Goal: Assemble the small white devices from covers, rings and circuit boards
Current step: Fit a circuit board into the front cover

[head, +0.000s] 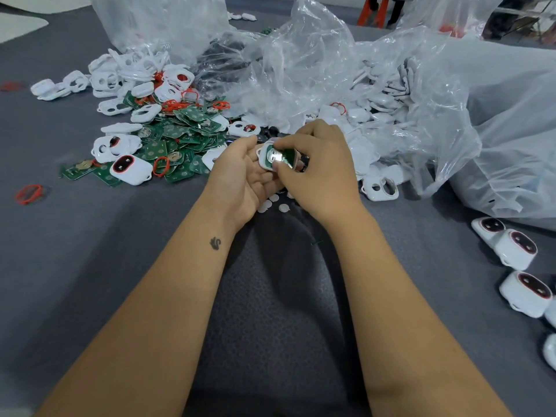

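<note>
Cradling white cover [261, 160] in left hand [240, 176], long axis sideways, board-side up, right hand [316, 167] pinching green circuit board [278, 154] inside.

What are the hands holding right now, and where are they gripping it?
A white cover with a circuit board in it: left hand cradles it underneath, right hand pinches its edges.

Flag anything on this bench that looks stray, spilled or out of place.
One red ring lies alone on the grey table, apart from the pile of circuit boards and covers. Another red one sits isolated far left. Small white discs are scattered under the hands. Otherwise only loose heaps.
</note>
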Tool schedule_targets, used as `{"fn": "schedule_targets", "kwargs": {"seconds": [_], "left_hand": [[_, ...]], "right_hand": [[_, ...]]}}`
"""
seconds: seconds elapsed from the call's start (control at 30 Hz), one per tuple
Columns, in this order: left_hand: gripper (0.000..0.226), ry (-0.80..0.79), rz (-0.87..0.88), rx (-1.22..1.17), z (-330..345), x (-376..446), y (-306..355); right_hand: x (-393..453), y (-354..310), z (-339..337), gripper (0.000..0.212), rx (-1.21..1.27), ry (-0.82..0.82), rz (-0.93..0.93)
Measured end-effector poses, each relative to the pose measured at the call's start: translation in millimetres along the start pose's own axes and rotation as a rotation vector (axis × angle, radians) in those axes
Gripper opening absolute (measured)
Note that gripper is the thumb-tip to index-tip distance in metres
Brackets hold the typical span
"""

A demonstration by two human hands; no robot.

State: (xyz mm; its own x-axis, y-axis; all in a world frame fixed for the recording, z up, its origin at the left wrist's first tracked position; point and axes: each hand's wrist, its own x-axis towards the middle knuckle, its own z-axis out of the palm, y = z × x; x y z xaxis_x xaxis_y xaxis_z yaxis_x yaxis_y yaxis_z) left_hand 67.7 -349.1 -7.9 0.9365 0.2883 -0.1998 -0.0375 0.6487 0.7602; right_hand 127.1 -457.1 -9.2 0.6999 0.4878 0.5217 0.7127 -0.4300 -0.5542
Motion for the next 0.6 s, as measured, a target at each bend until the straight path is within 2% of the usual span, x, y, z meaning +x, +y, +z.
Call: {"fn": "schedule_targets", "kwargs": {"seconds": [0.6], "left_hand": [[0.042,0.007,0.001,0.038,1.4,0.7,-1.7]], "right_hand": [[-0.2,-2.3,-1.4,0.018,-0.097,0.019,-0.059]]}}
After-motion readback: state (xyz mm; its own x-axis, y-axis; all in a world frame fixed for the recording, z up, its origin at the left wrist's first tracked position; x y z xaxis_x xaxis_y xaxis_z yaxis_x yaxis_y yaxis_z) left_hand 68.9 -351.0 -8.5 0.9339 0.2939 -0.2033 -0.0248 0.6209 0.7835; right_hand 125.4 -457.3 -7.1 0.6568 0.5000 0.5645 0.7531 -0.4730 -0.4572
